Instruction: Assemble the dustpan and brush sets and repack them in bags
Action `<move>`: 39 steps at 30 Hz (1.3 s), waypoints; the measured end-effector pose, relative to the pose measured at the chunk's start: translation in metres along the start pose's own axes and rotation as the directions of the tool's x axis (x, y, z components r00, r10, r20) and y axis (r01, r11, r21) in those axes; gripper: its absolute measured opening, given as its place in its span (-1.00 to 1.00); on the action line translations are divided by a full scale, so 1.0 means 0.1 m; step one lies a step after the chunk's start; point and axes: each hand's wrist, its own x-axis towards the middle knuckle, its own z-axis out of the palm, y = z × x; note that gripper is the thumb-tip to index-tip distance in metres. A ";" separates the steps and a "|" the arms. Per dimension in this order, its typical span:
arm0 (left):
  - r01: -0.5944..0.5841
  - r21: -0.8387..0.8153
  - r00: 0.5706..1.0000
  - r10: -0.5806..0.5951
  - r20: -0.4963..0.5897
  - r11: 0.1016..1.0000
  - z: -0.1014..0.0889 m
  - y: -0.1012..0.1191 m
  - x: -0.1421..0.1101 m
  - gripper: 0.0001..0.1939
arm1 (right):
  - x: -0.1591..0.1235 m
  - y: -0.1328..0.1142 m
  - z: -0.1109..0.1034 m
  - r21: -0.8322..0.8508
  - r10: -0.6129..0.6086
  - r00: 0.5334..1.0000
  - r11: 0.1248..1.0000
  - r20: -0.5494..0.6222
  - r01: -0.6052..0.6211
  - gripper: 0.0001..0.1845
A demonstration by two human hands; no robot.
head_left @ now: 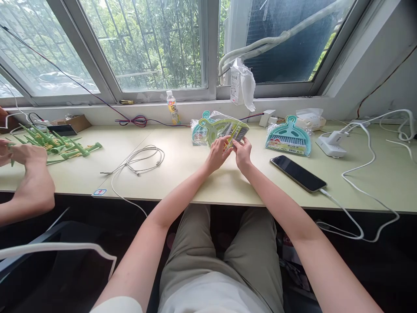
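Observation:
Just above the table, a green mini dustpan and brush set (213, 127) in clear wrap with a printed label is gripped by both hands, its handle pointing left. My left hand (218, 153) closes round its lower edge. At the lower right corner, my right hand (243, 152) pinches the wrap and label; the fingertips of both hands nearly meet. Behind it lies a teal wrapped dustpan set (198, 132), partly hidden. Another teal wrapped dustpan set (288, 137) rests on the table to the right of my right hand.
A phone (298, 173) on a charging cable and a white power strip (330, 145) are at right. A coiled cable (145, 160) lies left, a drink bottle (173, 108) stands by the window. At far left, another person's hand (29, 156) handles green stalk-like pieces (65, 145).

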 end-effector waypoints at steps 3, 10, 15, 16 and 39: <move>0.211 0.033 0.908 -0.184 -0.376 0.977 -0.03 0.11 0.03 -0.45 | 0.01 -0.03 0.01 0.061 0.033 0.998 0.998 -0.052 -0.029 -0.57; 0.459 -0.683 0.490 -0.804 -0.338 0.567 -0.24 -0.08 0.23 -0.32 | 0.02 -0.08 0.02 0.138 0.071 0.995 0.989 -0.074 -0.060 -0.55; 0.377 -0.893 0.760 -0.633 0.147 0.245 -0.12 -0.07 0.26 -0.62 | 0.04 0.00 0.01 0.120 0.017 0.998 0.993 -0.066 -0.009 -0.59; 0.379 -0.905 0.773 -0.604 0.194 0.195 -0.06 -0.04 0.25 -0.63 | 0.07 0.02 -0.01 0.112 -0.006 0.997 0.994 -0.076 0.015 -0.58; 0.413 -0.839 0.796 -0.588 0.144 0.355 0.02 -0.13 0.10 -0.61 | 0.14 0.10 -0.09 0.014 -0.004 0.999 1.000 -0.042 0.005 -0.58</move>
